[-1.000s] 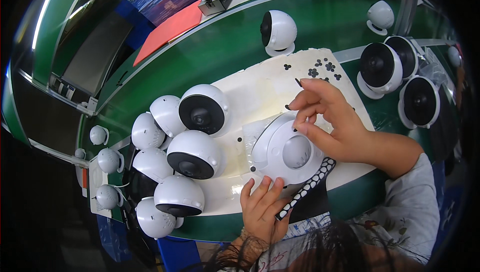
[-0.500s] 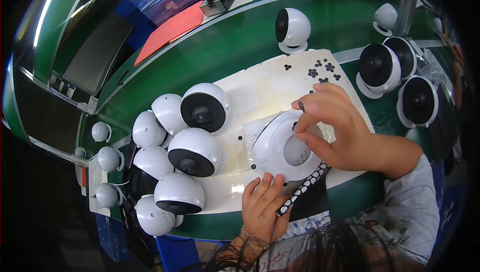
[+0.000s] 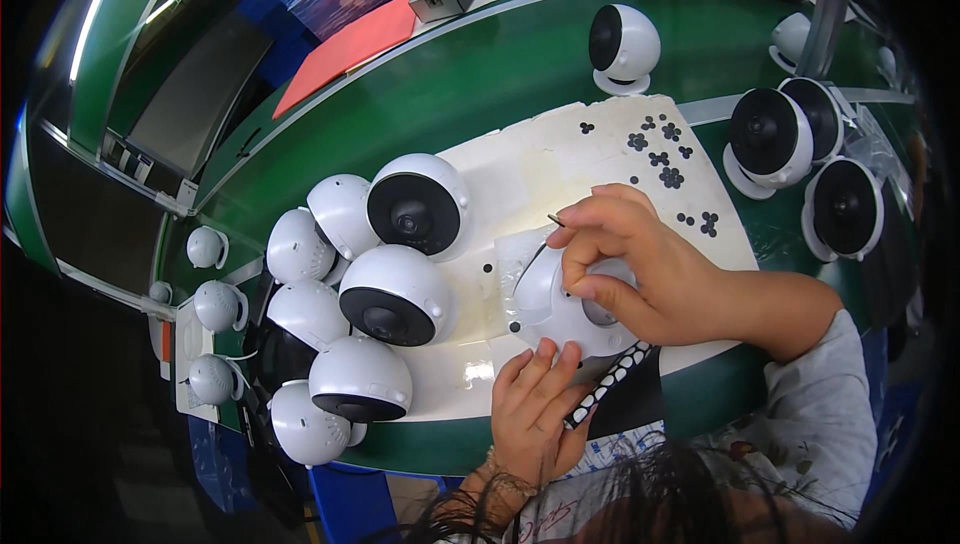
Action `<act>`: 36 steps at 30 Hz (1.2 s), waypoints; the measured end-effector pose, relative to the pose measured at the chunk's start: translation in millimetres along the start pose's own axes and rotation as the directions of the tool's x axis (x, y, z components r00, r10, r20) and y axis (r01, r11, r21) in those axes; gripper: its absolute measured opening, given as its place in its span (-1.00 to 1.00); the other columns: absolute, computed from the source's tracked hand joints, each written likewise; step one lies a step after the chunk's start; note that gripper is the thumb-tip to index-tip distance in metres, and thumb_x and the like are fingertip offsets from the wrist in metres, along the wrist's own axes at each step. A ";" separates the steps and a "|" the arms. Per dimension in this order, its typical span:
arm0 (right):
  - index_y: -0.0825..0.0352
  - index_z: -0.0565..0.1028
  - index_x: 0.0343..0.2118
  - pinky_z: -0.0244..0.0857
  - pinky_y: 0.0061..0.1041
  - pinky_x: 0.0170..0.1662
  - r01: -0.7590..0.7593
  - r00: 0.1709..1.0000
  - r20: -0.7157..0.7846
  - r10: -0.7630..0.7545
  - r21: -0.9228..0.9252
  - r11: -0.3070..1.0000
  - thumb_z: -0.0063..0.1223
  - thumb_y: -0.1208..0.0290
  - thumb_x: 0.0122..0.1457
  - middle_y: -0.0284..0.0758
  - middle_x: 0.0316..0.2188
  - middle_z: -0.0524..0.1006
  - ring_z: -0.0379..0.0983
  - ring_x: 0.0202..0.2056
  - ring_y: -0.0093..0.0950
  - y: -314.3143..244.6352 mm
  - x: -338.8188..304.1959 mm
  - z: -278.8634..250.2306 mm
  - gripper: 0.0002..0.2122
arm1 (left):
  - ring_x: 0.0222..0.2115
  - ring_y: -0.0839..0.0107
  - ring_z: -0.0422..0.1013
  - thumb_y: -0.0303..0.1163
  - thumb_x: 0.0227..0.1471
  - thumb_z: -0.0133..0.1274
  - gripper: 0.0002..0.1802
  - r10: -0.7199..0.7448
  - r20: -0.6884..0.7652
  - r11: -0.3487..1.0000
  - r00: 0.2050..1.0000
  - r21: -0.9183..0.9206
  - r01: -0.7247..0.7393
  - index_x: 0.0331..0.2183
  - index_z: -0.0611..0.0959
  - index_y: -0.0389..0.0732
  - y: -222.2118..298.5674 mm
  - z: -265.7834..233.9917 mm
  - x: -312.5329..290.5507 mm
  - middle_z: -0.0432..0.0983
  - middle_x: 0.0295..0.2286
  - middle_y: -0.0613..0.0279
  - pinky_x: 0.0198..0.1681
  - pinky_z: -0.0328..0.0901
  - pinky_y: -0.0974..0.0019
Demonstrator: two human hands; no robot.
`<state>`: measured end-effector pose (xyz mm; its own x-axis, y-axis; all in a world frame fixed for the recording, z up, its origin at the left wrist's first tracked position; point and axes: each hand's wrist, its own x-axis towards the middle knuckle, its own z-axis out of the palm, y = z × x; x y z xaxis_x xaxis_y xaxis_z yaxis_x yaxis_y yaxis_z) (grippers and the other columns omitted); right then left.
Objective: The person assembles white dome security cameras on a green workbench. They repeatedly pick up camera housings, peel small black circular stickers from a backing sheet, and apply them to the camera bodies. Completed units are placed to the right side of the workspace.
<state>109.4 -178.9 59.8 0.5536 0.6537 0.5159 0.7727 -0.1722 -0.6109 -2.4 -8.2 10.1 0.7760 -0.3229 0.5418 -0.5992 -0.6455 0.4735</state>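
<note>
A white dome-shaped camera housing (image 3: pixel 560 309) lies on a white work mat (image 3: pixel 520 169) in front of me. My right hand (image 3: pixel 640 264) rests over the housing and pinches thin metal tweezers (image 3: pixel 538 249), whose tip sticks out past my fingers. My left hand (image 3: pixel 535 409) holds the near edge of the housing, fingers pressed against it. A black strip with white dots (image 3: pixel 610 384) lies under the housing, beside my left hand. Small black round pads (image 3: pixel 665 154) are scattered on the mat's far right corner.
Several white dome cameras with black faces (image 3: pixel 415 204) crowd the mat's left side. More stand at the right (image 3: pixel 775 134) and one at the back (image 3: pixel 622 44). Small white parts (image 3: pixel 215 304) sit at the far left. The bench is green (image 3: pixel 480 74), with a red sheet (image 3: pixel 345 49) behind.
My right hand has shifted slightly left over the housing and lifted the tweezers' tip. My left hand stays on the housing's near edge.
</note>
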 end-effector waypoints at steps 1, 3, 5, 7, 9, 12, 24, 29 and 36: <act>0.34 0.03 -0.02 -0.25 -0.20 0.08 0.012 1.000 -0.009 -0.012 0.003 1.000 -0.07 0.67 -0.07 -0.43 -0.47 0.39 0.33 -0.15 -0.43 0.2 0.0 0.5 -0.49 | -0.03 0.05 0.19 -0.52 -0.33 0.04 -0.82 -0.001 0.000 1.000 1.000 -0.002 0.001 -0.50 0.50 -0.34 0.1 0.0 -0.1 0.34 -0.13 -0.06 -0.10 0.12 0.08; 0.32 0.04 -0.03 -0.25 -0.18 0.07 0.006 1.000 -0.010 -0.006 -0.014 1.000 -0.06 0.67 -0.07 -0.44 -0.49 0.39 0.33 -0.16 -0.43 0.4 -0.2 2.0 -0.48 | -0.03 0.05 0.19 -0.52 -0.33 0.04 -0.82 0.000 -0.003 1.000 1.000 -0.003 0.000 -0.50 0.50 -0.34 0.0 0.2 -0.6 0.33 -0.13 -0.06 -0.10 0.12 0.08; 0.29 0.09 -0.04 -0.22 -0.17 0.07 0.007 0.999 -0.043 -0.008 -0.021 1.000 -0.06 0.66 -0.08 -0.45 -0.49 0.39 0.34 -0.23 -0.44 1.4 -1.1 4.2 -0.50 | -0.03 0.05 0.18 -0.53 -0.34 0.05 -0.82 0.004 -0.006 1.000 1.000 -0.001 -0.004 -0.51 0.50 -0.34 -1.0 0.7 -0.3 0.33 -0.13 -0.06 -0.10 0.12 0.08; 0.24 0.18 -0.05 -0.16 -0.17 0.05 0.016 0.994 -0.105 -0.018 -0.020 1.000 -0.07 0.64 -0.10 -0.44 -0.48 0.38 0.36 -0.35 -0.45 1.6 -4.2 7.5 -0.53 | -0.03 0.05 0.18 -0.53 -0.34 0.05 -0.82 0.001 0.001 1.000 1.000 0.009 -0.001 -0.51 0.50 -0.34 -0.1 0.1 0.4 0.33 -0.13 -0.06 -0.10 0.12 0.08; 0.24 0.29 -0.13 -0.15 -0.16 0.04 0.111 0.983 -0.117 -0.144 -0.255 0.961 -0.02 0.60 -0.12 -0.44 -0.42 0.41 0.35 -0.24 -0.45 -0.8 -9.6 6.1 -0.60 | -0.03 0.04 0.18 -0.53 -0.34 0.05 -0.82 0.007 -0.003 1.000 1.000 0.011 -0.007 -0.51 0.50 -0.34 0.5 0.4 1.4 0.33 -0.12 -0.06 -0.10 0.12 0.08; 0.23 0.42 -0.28 -0.15 -0.15 0.04 0.167 0.974 -0.052 -0.221 -0.496 0.852 0.05 0.53 -0.14 -0.36 -0.27 0.41 0.25 -0.06 -0.39 -7.6 -18.6 2.8 -0.73 | -0.03 0.05 0.18 -0.53 -0.34 0.05 -0.83 0.011 -0.026 1.000 1.000 0.017 -0.011 -0.51 0.50 -0.33 -1.9 1.2 0.9 0.32 -0.12 -0.04 -0.10 0.12 0.08; 0.24 0.48 -0.49 -0.24 -0.19 0.09 -0.080 0.996 -0.028 0.080 -0.026 0.996 0.05 0.42 -0.06 -0.20 0.05 0.14 -0.19 0.14 -0.07 -2.8 -49.0 1.9 -0.94 | 0.02 0.22 0.14 -0.46 -0.29 0.05 -0.87 0.028 -0.058 0.999 0.998 0.042 -0.025 -0.51 0.53 -0.20 -6.5 6.0 -1.7 0.29 -0.06 0.13 -0.06 0.06 0.08; 0.25 0.46 -0.51 -0.21 -0.18 0.07 -0.057 0.997 -0.050 0.053 -0.069 0.996 0.06 0.42 -0.08 -0.21 0.03 0.18 -0.14 0.13 -0.08 -4.1 -46.3 3.6 -0.94 | 0.02 0.22 0.14 -0.45 -0.28 0.07 -0.88 0.017 -0.069 0.999 0.997 0.049 -0.013 -0.53 0.53 -0.20 -5.9 6.7 -0.3 0.29 -0.06 0.13 -0.07 0.07 0.08; 0.16 0.47 -0.47 -0.20 -0.19 0.02 0.147 0.973 -0.082 -0.217 -0.507 0.849 0.06 0.29 -0.09 -0.36 -0.06 0.32 0.10 0.05 -0.29 -6.0 -56.5 6.0 -0.88 | 0.02 0.21 0.14 -0.44 -0.29 0.09 -0.88 0.003 -0.059 0.999 0.998 0.052 0.000 -0.54 0.53 -0.21 -4.4 6.1 -0.7 0.28 -0.06 0.12 -0.06 0.05 0.07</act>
<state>71.6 -210.4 30.7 0.3964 0.6131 0.6834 0.8950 -0.4239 -0.1388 1.0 -9.3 3.4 0.7615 -0.2832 0.5830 -0.5879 -0.6806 0.4373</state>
